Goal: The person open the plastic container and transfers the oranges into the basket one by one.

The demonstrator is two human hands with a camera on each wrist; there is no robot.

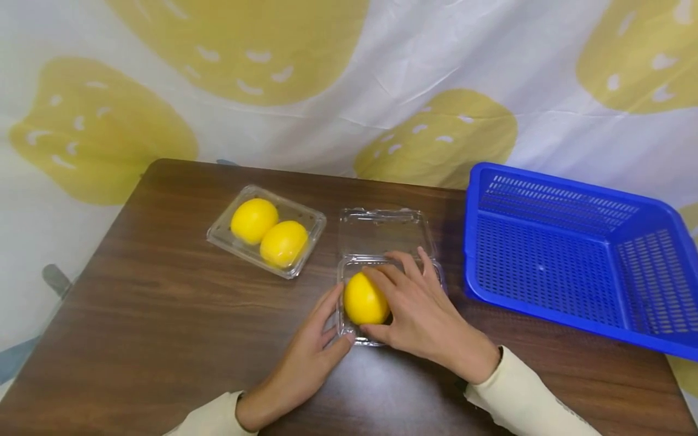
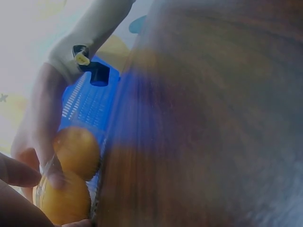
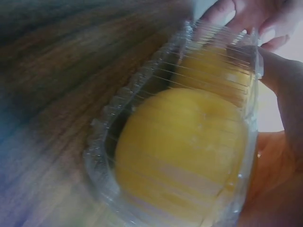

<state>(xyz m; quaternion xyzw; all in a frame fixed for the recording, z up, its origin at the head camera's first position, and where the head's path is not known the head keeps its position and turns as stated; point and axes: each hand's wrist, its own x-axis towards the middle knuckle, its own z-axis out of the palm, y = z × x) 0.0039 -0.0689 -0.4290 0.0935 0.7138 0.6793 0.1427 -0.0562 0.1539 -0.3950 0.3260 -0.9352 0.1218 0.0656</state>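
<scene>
A clear plastic clamshell box (image 1: 343, 330) lies on the table with its lid (image 1: 382, 233) folded back. A round yellow fruit (image 1: 364, 301) sits in its left half; a second yellow fruit (image 3: 182, 156) shows through the ribbed wall in the right wrist view, hidden under the right hand in the head view. My right hand (image 1: 417, 306) arches over the box, index finger and thumb curled round the left fruit. With thumb at the near corner and fingers along the side, my left hand (image 1: 311, 345) holds the box's left edge.
Left of the open box stands a closed clear box (image 1: 218, 233) with two yellow fruits (image 1: 254, 221) inside. A blue plastic basket (image 1: 540, 272) takes up the table's right side. Behind the brown table (image 1: 180, 321) hangs a patterned cloth (image 1: 305, 130).
</scene>
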